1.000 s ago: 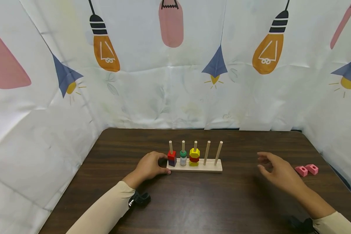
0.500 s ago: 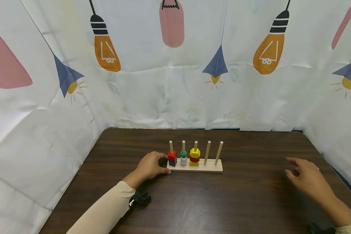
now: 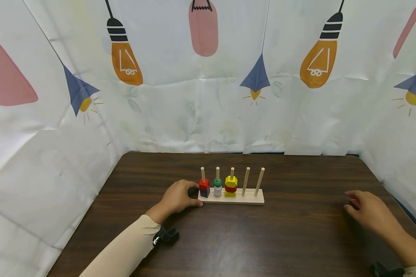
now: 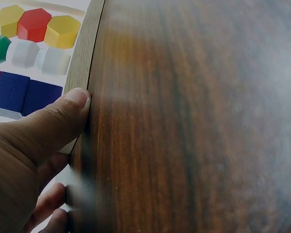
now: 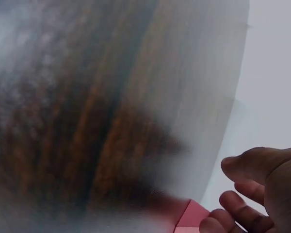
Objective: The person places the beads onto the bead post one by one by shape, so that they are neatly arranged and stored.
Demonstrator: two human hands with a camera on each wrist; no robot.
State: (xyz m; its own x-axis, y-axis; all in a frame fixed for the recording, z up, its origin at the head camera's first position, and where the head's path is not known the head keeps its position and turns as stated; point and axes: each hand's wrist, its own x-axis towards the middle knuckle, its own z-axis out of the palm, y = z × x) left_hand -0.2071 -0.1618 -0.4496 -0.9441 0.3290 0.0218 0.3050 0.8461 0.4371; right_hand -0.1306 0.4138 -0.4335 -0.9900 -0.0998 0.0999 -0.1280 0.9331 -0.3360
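My left hand [image 3: 176,198] grips the left end of a wooden peg stand [image 3: 251,199], its thumb along the front edge of the base. Coloured blocks sit on three pegs: a red block [image 3: 204,184] over dark blue, a green ring [image 3: 217,182] over white ones, and a yellow hexagon [image 3: 231,181] over red and yellow. The two right pegs are bare. Far to the right, my right hand [image 3: 372,211] is at a pink block [image 3: 355,203], partly hidden by the hand. In the right wrist view, thumb and fingers are spread apart beside the pink block [image 5: 191,216].
A dark wood-grain table [image 3: 263,238] carries everything. White printed cloth [image 3: 201,115] hangs behind it and along both sides. The table's right edge runs close past my right hand.
My right hand has moved right, from the middle right of the table to the pink blocks, and now covers most of them. The left hand and peg stand have stayed in place.
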